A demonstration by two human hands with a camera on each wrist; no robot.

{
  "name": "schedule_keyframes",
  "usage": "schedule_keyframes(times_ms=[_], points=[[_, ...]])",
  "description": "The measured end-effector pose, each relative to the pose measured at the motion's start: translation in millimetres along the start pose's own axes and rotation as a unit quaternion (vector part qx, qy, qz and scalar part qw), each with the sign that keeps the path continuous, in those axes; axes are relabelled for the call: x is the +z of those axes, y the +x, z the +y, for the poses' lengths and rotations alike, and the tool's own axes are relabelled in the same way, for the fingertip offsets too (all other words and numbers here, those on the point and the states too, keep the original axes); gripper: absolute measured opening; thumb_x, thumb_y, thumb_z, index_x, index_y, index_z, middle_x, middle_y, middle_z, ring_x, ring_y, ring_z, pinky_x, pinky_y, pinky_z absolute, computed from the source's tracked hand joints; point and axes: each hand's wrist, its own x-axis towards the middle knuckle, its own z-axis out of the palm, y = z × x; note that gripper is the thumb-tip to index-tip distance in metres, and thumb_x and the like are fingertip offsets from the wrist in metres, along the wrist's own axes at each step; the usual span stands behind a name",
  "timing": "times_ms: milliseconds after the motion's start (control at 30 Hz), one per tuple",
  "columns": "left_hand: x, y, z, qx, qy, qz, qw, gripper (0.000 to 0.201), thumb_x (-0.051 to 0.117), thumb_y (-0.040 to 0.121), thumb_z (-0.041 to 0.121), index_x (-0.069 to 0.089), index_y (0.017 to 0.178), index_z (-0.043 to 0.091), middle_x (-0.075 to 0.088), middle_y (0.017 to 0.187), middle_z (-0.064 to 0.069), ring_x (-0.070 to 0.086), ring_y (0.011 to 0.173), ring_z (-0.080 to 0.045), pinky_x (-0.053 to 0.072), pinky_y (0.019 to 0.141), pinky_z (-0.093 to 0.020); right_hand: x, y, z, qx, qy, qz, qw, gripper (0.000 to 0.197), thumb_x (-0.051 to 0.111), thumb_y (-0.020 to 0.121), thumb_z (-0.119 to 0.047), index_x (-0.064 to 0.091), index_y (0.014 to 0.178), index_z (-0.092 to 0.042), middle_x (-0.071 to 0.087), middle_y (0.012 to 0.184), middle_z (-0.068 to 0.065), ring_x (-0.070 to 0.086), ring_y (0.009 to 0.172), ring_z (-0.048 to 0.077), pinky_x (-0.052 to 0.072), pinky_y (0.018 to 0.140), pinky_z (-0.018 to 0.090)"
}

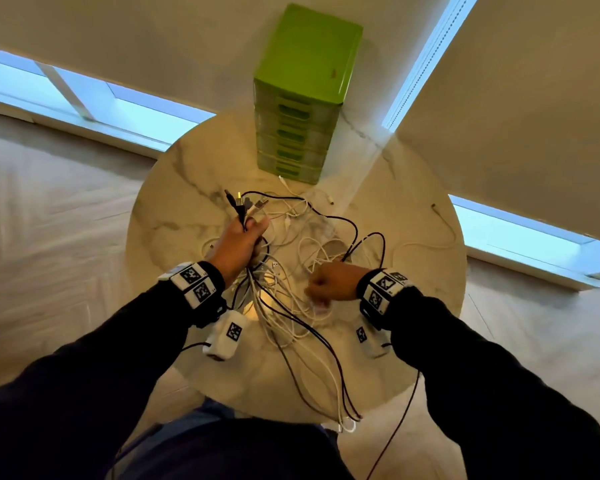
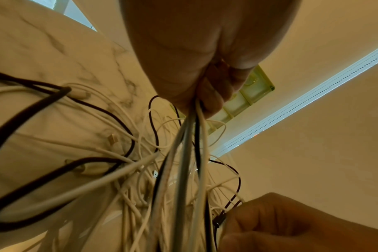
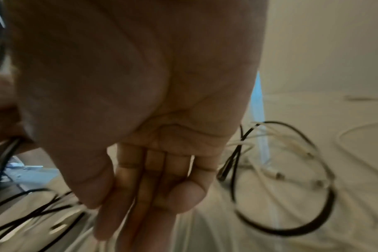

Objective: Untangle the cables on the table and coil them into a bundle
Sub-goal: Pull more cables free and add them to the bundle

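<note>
Cables, thin black and white ones [image 1: 293, 271], lie in a loose snarl across the round marble tabletop [image 1: 413, 306], some loops trailing over its near edge. The left hand [image 1: 238, 245] is fisted round a gathered sheaf of several cable ends, plugs sticking up above the fingers, strands hanging down into the pile. The right hand [image 1: 329, 282] hovers low over the tangle; the blurred right wrist view shows its fingers fairly straight with nothing clearly held. A green plastic drawer unit [image 1: 305, 95] stands at the far side. Judging by this, ends are collected, but most untangling and all coiling remain.
</note>
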Motion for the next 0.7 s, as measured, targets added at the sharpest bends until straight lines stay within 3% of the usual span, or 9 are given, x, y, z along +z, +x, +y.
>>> schedule_keyframes(times_ms=[100,233,300,400,533,600,700], points=[[-2.8,-1.5,-5.2,-0.014,-0.008,-0.001,1.000,0.039,0.051,0.104,0.022,0.027,0.074,0.026,0.027,0.058,0.005,0.027,0.046,-0.012,0.023,0.044,-0.026,20.8,18.1,-22.3,-0.019,-0.019,0.021,0.999,0.029,0.049,0.099,-0.027,0.069,0.093,-0.007,0.069,0.093,0.005,0.061,0.085,0.020,0.047,0.078,0.033],[-7.8,-8.1,-10.3,-0.023,0.018,-0.010,1.000,0.041,0.052,0.103,0.024,0.027,0.071,0.026,0.029,0.055,0.007,0.029,0.045,-0.011,0.030,0.040,-0.023,41.5,43.1,-35.6,0.049,-0.008,0.139,0.989,0.019,0.049,0.097,-0.022,0.057,0.107,-0.008,0.062,0.108,0.017,0.059,0.101,0.034,0.040,0.075,0.034],[-13.3,-11.2,-13.3,-0.031,0.014,-0.020,0.999,0.041,0.052,0.104,0.023,0.027,0.071,0.025,0.028,0.057,0.007,0.028,0.045,-0.011,0.029,0.041,-0.023,50.4,52.4,-36.5,0.083,-0.014,0.149,0.985,0.026,0.054,0.095,-0.024,0.051,0.114,-0.007,0.058,0.116,0.018,0.056,0.108,0.035,0.038,0.077,0.033],[-21.1,-14.8,-17.8,-0.037,0.014,-0.027,0.999,0.040,0.052,0.104,0.023,0.026,0.073,0.025,0.026,0.059,0.004,0.027,0.047,-0.012,0.027,0.043,-0.025,62.3,61.1,-38.0,0.114,-0.021,0.141,0.983,0.040,0.061,0.091,-0.024,0.044,0.123,-0.008,0.055,0.124,0.019,0.054,0.115,0.037,0.044,0.088,0.038],[-26.3,-19.7,-22.1,-0.033,0.044,-0.047,0.997,0.041,0.051,0.104,0.025,0.026,0.072,0.024,0.028,0.060,0.003,0.030,0.045,-0.010,0.030,0.043,-0.023,71.7,62.0,-38.2,0.124,0.014,0.156,0.980,0.036,0.058,0.092,-0.024,0.040,0.121,-0.013,0.058,0.115,0.022,0.059,0.104,0.040,0.041,0.075,0.035],[-28.7,-19.7,-23.9,-0.029,0.056,-0.061,0.996,0.041,0.052,0.104,0.026,0.027,0.071,0.024,0.028,0.060,0.002,0.032,0.046,-0.011,0.030,0.044,-0.024,68.5,53.2,-41.7,0.092,0.064,0.161,0.980,0.028,0.057,0.094,-0.024,0.041,0.115,-0.014,0.061,0.103,0.020,0.061,0.093,0.038,0.042,0.071,0.036],[-32.3,-16.4,-27.0,-0.031,0.061,-0.084,0.994,0.041,0.053,0.102,0.030,0.029,0.070,0.024,0.030,0.058,0.002,0.032,0.052,-0.017,0.030,0.047,-0.027,56.3,33.6,-46.6,0.038,0.116,0.206,0.971,0.021,0.048,0.099,-0.019,0.041,0.118,-0.011,0.063,0.085,0.012,0.057,0.073,0.031,0.044,0.068,0.038]])
